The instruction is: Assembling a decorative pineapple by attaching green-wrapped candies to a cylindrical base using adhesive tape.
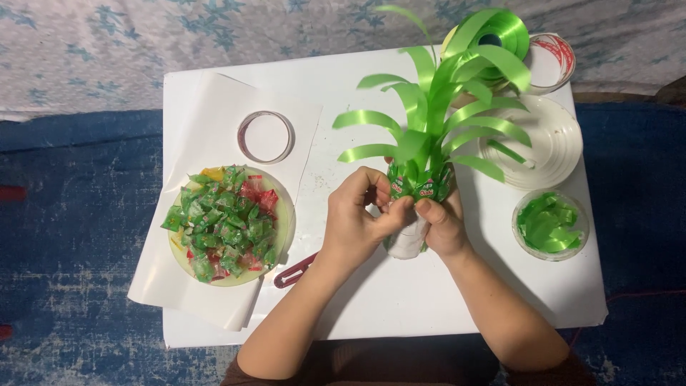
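Now I hold the white bottle with green ribbon leaves [421,136] at the table's middle (my right hand [444,225] grips its body), and my left hand [357,218] presses a green candy wrapper [401,187] on it. I judge the row is unfinished; the next candy from the yellow plate [284,221] needs exact placing.

Your left hand [357,214] and right hand [441,225] are meeting at the middle, fingers curling inward and thumbs nearly touching, both forearms reaching up from the bottom edge and angling toward each other, wrists slightly bent
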